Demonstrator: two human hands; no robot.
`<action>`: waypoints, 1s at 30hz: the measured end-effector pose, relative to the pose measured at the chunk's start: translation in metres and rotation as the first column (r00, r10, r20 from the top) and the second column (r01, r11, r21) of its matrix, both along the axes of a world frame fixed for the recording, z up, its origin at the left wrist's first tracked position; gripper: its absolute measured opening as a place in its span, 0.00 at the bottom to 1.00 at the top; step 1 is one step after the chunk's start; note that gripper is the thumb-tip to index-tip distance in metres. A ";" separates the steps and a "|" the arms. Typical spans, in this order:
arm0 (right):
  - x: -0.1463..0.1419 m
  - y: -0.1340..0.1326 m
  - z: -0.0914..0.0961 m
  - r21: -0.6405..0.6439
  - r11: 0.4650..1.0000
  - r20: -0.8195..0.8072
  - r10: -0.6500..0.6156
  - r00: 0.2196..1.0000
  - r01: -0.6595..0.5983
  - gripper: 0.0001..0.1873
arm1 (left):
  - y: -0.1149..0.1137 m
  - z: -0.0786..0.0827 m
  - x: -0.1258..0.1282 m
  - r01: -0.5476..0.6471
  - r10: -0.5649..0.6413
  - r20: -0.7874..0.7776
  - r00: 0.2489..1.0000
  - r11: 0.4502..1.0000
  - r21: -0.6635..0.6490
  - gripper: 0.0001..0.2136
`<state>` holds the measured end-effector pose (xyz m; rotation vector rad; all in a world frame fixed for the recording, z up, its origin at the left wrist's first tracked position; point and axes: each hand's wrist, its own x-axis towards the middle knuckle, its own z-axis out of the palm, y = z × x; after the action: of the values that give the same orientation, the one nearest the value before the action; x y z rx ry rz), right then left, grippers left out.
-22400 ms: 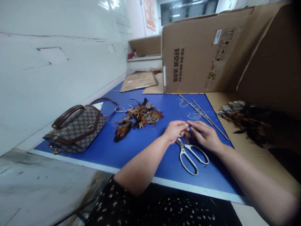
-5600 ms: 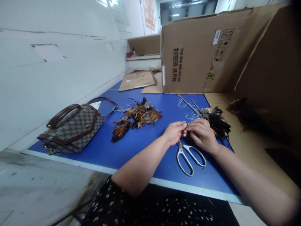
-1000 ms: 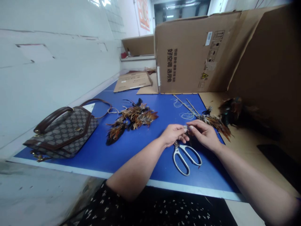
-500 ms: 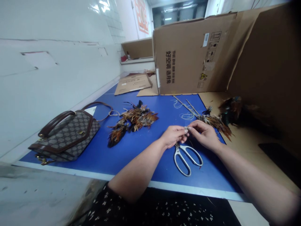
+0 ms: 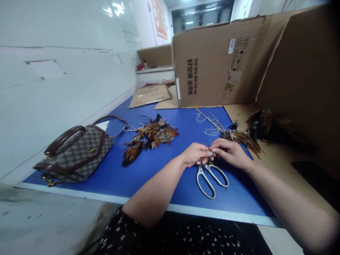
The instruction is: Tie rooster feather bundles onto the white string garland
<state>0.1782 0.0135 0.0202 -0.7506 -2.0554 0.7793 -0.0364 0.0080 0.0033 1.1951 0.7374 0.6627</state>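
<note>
My left hand [image 5: 197,154] and my right hand [image 5: 230,153] meet fingertip to fingertip over the blue table. Both are closed in a pinch; whatever lies between the fingers is too small to make out. Directly beneath them are scissors [image 5: 212,180] with pale loop handles toward me, their blades hidden by the hands. Beyond my right hand lie a bundle of brown feathers [image 5: 245,139], two thin sticks [image 5: 208,118] and a loose tangle of pale thread [image 5: 211,131]. A larger pile of brown and black feathers [image 5: 156,134] rests to the left of my left hand.
A patterned handbag [image 5: 82,152] with brown trim stands at the left. A large cardboard box [image 5: 212,71] rises at the back right, with flat cardboard [image 5: 150,95] beside it. Dark feathers [image 5: 261,124] lie on cardboard at the right. The table's pale front edge [image 5: 212,213] runs near my body.
Both hands have shifted slightly, their fingertips lower and closer together, still pinching. The scissors, feathers, sticks and thread stay where they were.
</note>
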 end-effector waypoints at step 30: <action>0.019 0.053 0.009 0.172 0.830 0.071 -0.548 0.834 0.531 0.18 | 0.006 -0.009 0.012 -0.292 0.284 0.147 0.947 0.956 0.032 0.21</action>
<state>0.1972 0.0666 0.0290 -1.2449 -1.8300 0.2608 -0.0244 0.0138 -0.0057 1.0849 0.7863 1.0055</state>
